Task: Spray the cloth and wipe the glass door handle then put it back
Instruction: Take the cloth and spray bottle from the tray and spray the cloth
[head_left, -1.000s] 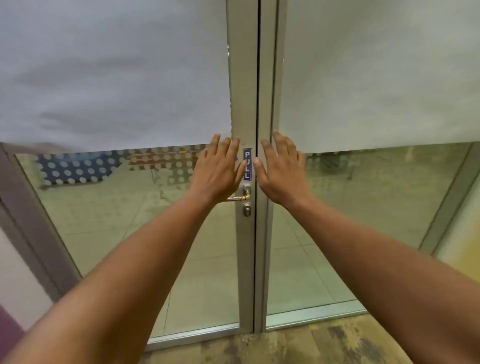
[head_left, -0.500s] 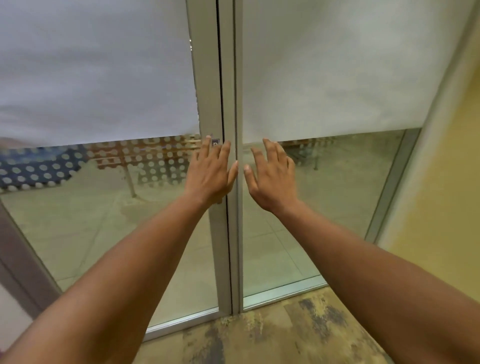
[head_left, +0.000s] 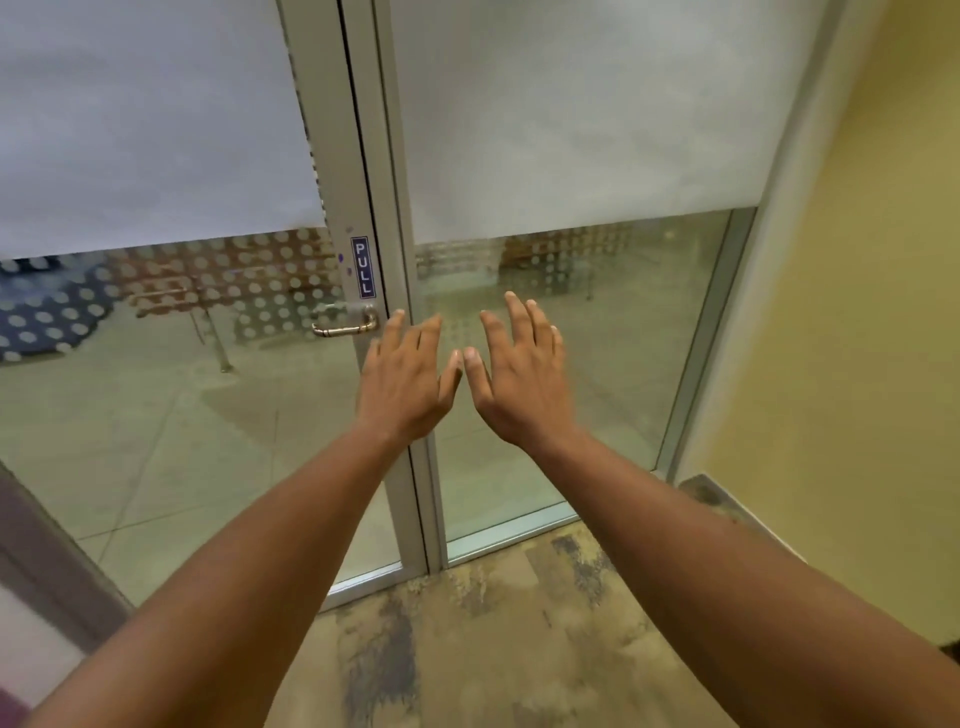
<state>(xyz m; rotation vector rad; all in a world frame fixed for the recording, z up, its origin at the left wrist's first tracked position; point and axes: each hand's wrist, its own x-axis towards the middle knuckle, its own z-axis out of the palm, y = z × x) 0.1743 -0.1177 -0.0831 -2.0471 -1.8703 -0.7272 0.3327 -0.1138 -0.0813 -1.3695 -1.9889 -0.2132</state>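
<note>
Glass door (head_left: 156, 441) up front, frosted on top, clear below. Left hand (head_left: 402, 382) and right hand (head_left: 522, 384) side by side, palms out, each grip open and empty. Brass handle (head_left: 344, 326) just left, under PULL sign (head_left: 363, 267).

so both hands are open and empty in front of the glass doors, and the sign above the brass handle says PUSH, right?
Not quite. The head view shows the sign above the brass handle reads PULL. The left hand and right hand are indeed open and empty before the glass doors.
</note>
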